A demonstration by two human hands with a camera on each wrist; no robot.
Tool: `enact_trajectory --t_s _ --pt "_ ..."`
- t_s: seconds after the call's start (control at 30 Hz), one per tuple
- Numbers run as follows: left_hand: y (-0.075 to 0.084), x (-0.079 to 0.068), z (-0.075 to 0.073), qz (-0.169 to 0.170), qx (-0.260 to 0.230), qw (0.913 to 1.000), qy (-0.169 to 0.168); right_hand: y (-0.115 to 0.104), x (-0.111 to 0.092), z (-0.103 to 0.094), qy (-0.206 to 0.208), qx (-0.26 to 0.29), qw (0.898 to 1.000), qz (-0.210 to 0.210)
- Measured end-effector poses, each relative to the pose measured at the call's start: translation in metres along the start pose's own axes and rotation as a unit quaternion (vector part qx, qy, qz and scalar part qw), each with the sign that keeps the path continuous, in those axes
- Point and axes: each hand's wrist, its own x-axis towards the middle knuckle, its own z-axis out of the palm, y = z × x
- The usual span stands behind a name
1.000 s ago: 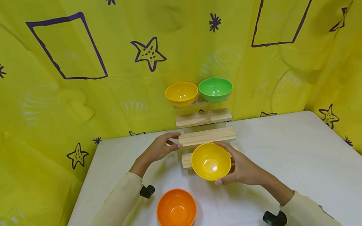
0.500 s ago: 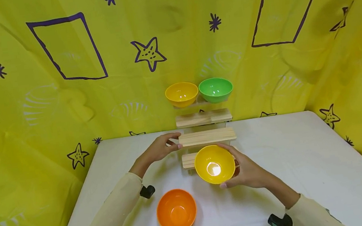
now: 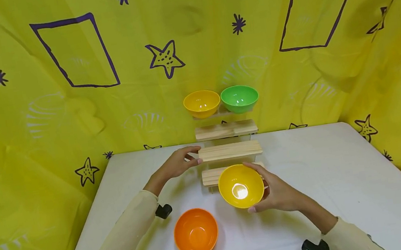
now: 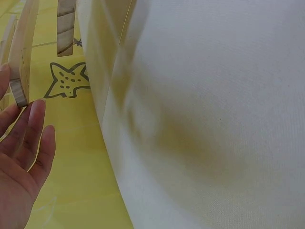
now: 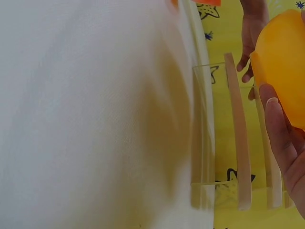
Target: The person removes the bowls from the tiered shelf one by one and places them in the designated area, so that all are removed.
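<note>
My right hand [image 3: 279, 190] grips a yellow bowl [image 3: 240, 187] by its right side, fingers at the far rim and thumb at the near one. The bowl tilts toward me in front of the lowest slat of a wooden tiered stand [image 3: 229, 151]. In the right wrist view the bowl [image 5: 283, 67] shows its outer wall. My left hand [image 3: 177, 163] pinches the left end of a middle slat, thumb on the front edge and a finger behind; the left wrist view has its fingers [image 4: 35, 119] at the slat end. An orange bowl [image 3: 196, 233] sits on the table nearer me.
On the stand's top tier stand a yellow-orange bowl [image 3: 202, 104] and a green bowl [image 3: 240, 99] side by side. The white-covered table [image 3: 344, 173] backs onto a yellow patterned curtain [image 3: 198, 53], which also rises at both sides.
My right hand has drawn the yellow bowl back toward me and slightly right, away from the lowest slat. My left hand stays at the slat end.
</note>
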Motion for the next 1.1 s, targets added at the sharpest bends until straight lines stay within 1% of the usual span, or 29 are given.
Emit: enact_trajectory --t_s 0.47,0.67,0.87,1.1 --pt "0.002 -0.001 0.000 0.001 0.000 1.0000 0.002 -0.002 -0.010 0.000 -0.014 0.011 1.000 0.013" --pt "0.000 -0.002 -0.001 -0.003 0.002 1.0000 0.001 -0.002 -0.013 0.003 -0.039 0.040 0.998 0.018" --pt "-0.002 -0.001 0.000 -0.002 -0.007 1.0000 0.002 0.003 -0.014 0.008 -0.063 0.048 0.997 0.012" --pt "-0.002 0.000 0.001 -0.001 -0.010 0.9999 0.001 0.004 -0.018 0.010 -0.070 0.052 0.996 0.018"
